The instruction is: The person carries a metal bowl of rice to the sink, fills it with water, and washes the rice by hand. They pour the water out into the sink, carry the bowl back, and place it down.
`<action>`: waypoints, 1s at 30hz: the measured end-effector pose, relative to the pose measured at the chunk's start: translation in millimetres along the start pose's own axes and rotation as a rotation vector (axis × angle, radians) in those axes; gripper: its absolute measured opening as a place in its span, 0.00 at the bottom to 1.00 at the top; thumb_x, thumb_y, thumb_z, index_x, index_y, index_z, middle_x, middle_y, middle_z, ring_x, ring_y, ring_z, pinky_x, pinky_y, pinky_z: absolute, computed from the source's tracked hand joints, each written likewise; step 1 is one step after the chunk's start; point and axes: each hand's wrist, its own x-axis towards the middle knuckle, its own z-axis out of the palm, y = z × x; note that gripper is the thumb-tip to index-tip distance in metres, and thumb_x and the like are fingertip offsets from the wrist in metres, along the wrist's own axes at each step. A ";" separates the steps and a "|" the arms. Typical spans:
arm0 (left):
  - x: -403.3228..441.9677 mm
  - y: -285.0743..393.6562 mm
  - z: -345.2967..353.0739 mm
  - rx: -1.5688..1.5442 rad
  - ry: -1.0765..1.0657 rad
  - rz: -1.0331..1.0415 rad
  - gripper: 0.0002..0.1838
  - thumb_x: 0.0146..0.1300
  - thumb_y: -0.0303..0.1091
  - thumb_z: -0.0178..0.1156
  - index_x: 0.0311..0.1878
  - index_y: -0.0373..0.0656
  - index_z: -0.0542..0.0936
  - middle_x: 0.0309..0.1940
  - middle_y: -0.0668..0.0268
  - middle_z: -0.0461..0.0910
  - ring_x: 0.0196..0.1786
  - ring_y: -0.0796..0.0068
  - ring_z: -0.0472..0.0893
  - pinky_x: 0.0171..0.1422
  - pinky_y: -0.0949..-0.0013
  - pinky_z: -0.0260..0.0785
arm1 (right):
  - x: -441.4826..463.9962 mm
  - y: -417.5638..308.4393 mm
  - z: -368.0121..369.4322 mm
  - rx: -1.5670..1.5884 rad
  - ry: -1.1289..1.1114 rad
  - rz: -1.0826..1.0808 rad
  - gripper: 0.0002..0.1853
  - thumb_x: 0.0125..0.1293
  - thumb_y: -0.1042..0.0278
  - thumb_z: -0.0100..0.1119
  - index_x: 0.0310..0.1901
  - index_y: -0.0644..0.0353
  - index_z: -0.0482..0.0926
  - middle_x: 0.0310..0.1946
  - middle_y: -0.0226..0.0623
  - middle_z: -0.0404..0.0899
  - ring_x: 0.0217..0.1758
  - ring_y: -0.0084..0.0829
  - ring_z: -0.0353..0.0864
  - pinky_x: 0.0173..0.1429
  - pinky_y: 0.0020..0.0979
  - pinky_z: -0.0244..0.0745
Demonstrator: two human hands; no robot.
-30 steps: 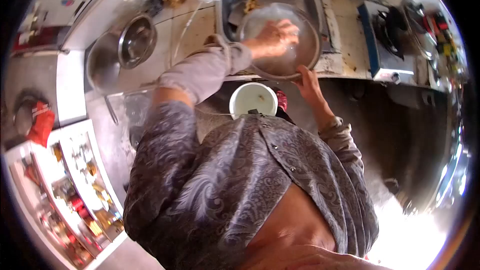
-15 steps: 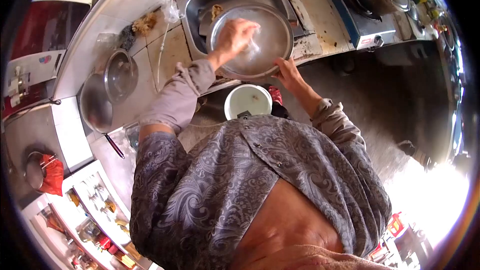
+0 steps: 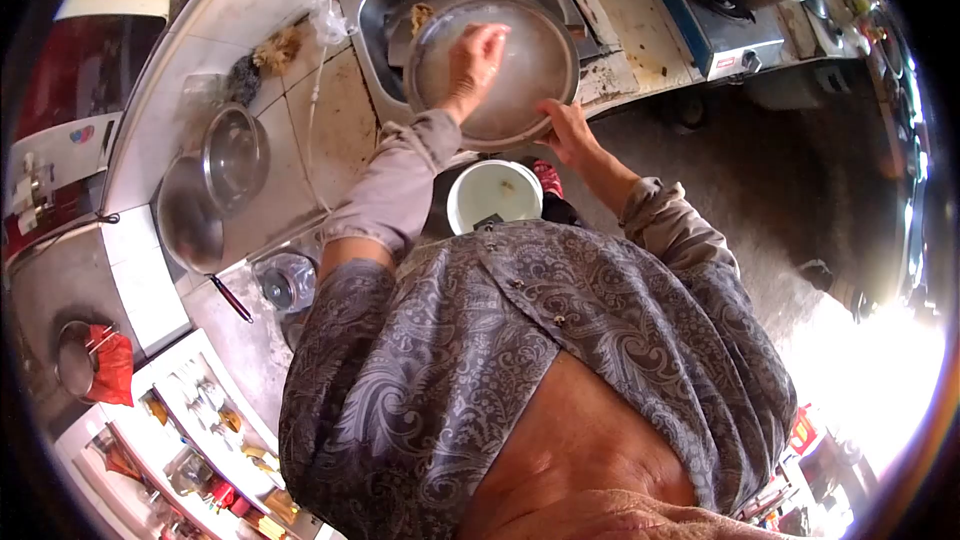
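Observation:
A round metal basin point(image 3: 525, 75) rests tilted over the front of the steel sink point(image 3: 385, 10). My left hand point(image 3: 478, 60) is inside the basin, its fingers bent and pressed together; what they hold, if anything, is too small to tell. My right hand point(image 3: 570, 130) grips the basin's rim at the lower right. Below the basin stands a white bucket point(image 3: 495, 198) with some liquid in it. A tan scrubber point(image 3: 421, 16) lies in the sink behind the basin's edge.
On the left counter are a metal bowl point(image 3: 236, 158), a wok point(image 3: 188, 215) and a tan fibre scrubber point(image 3: 277, 50). A gas stove point(image 3: 735, 40) with a pan stands at the right. A white hose point(image 3: 318, 90) runs down beside the sink.
The view has turned and shifted, so the sink and counter sit further left. My left hand has moved about within the basin. My right hand has stayed on the rim.

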 end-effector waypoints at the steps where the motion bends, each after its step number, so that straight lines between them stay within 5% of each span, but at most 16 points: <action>1: -2.7 -3.2 4.9 0.172 -0.004 0.157 0.10 0.55 0.31 0.56 0.42 0.48 0.76 0.35 0.65 0.76 0.39 0.67 0.74 0.44 0.65 0.66 | -1.6 -0.9 1.4 -0.011 0.003 0.005 0.14 0.53 0.73 0.52 0.41 0.72 0.69 0.31 0.45 0.73 0.31 0.40 0.77 0.30 0.38 0.79; 3: -4.8 -0.5 8.7 0.516 -0.011 0.473 0.12 0.51 0.31 0.58 0.41 0.51 0.76 0.35 0.66 0.75 0.43 0.65 0.72 0.48 0.63 0.63 | -4.3 -5.0 3.3 -0.034 0.011 0.012 0.15 0.54 0.73 0.52 0.42 0.73 0.68 0.32 0.47 0.74 0.31 0.41 0.78 0.31 0.38 0.79; 8: 9.2 28.8 -40.8 0.481 0.176 0.423 0.16 0.47 0.29 0.59 0.42 0.49 0.75 0.41 0.68 0.74 0.47 0.64 0.70 0.52 0.61 0.58 | -4.0 -5.5 5.1 -0.030 0.027 0.002 0.17 0.54 0.74 0.51 0.44 0.76 0.66 0.33 0.51 0.74 0.33 0.43 0.78 0.32 0.38 0.80; 13: -2.6 -44.2 -78.5 0.666 0.269 0.085 0.14 0.52 0.32 0.55 0.43 0.42 0.73 0.37 0.56 0.73 0.46 0.58 0.70 0.51 0.59 0.62 | 6.2 -3.0 -0.1 -0.046 -0.012 0.012 0.17 0.54 0.74 0.49 0.44 0.76 0.66 0.34 0.52 0.74 0.34 0.42 0.79 0.34 0.38 0.81; 16: -25.5 -55.0 -77.6 0.520 0.190 -0.089 0.14 0.56 0.35 0.52 0.44 0.41 0.73 0.35 0.51 0.74 0.44 0.53 0.71 0.49 0.58 0.63 | -16.5 -19.9 9.2 -0.054 -0.075 0.004 0.16 0.54 0.73 0.48 0.44 0.73 0.67 0.34 0.50 0.74 0.33 0.40 0.79 0.35 0.36 0.80; 17: -29.6 -59.9 -81.4 0.406 0.049 -0.196 0.19 0.58 0.40 0.51 0.50 0.39 0.71 0.43 0.48 0.73 0.45 0.52 0.72 0.49 0.58 0.64 | -10.3 -17.4 5.3 -0.091 -0.009 0.053 0.16 0.55 0.71 0.48 0.45 0.69 0.68 0.37 0.48 0.74 0.37 0.40 0.78 0.38 0.36 0.79; 18: -30.9 -38.2 -81.6 0.325 0.015 -0.330 0.20 0.59 0.37 0.48 0.52 0.38 0.70 0.45 0.51 0.74 0.46 0.56 0.74 0.50 0.62 0.65 | -7.6 -12.4 0.1 0.029 -0.043 0.144 0.17 0.55 0.69 0.50 0.46 0.64 0.66 0.38 0.43 0.71 0.36 0.39 0.75 0.30 0.37 0.76; 19: -36.4 -79.6 -73.0 0.159 0.099 -0.393 0.20 0.59 0.34 0.47 0.54 0.38 0.70 0.48 0.55 0.74 0.48 0.63 0.74 0.52 0.65 0.65 | 37.7 22.5 -21.8 -0.026 0.103 0.158 0.17 0.55 0.69 0.50 0.47 0.61 0.65 0.39 0.43 0.70 0.37 0.40 0.72 0.33 0.41 0.74; 21: -36.7 -132.6 -60.9 0.241 0.174 -0.307 0.17 0.62 0.36 0.44 0.51 0.36 0.71 0.44 0.52 0.76 0.47 0.59 0.75 0.51 0.62 0.66 | 94.3 68.6 -40.4 0.027 -0.022 -0.023 0.14 0.53 0.71 0.51 0.43 0.61 0.68 0.34 0.43 0.71 0.36 0.42 0.73 0.36 0.44 0.75; 22: -31.7 -48.4 -75.2 0.317 0.112 -0.387 0.18 0.62 0.35 0.45 0.51 0.34 0.71 0.46 0.51 0.74 0.48 0.59 0.74 0.52 0.63 0.66 | 21.6 13.6 2.0 -0.064 0.117 -0.043 0.13 0.51 0.74 0.52 0.41 0.64 0.71 0.32 0.44 0.73 0.34 0.42 0.76 0.34 0.44 0.77; 25: -39.3 -85.1 -79.5 0.252 0.145 -0.225 0.16 0.59 0.29 0.50 0.49 0.32 0.71 0.40 0.49 0.76 0.42 0.56 0.76 0.47 0.65 0.67 | 18.2 11.6 10.8 -0.160 0.062 -0.060 0.20 0.51 0.73 0.52 0.49 0.57 0.65 0.32 0.42 0.75 0.31 0.40 0.79 0.29 0.43 0.80; 30: -41.1 -61.7 -78.9 0.113 0.140 -0.324 0.15 0.58 0.29 0.52 0.46 0.30 0.71 0.37 0.50 0.76 0.38 0.59 0.76 0.42 0.62 0.67 | -4.6 -5.8 12.8 -0.154 0.106 -0.020 0.24 0.49 0.73 0.55 0.51 0.54 0.63 0.35 0.41 0.75 0.31 0.38 0.80 0.26 0.41 0.80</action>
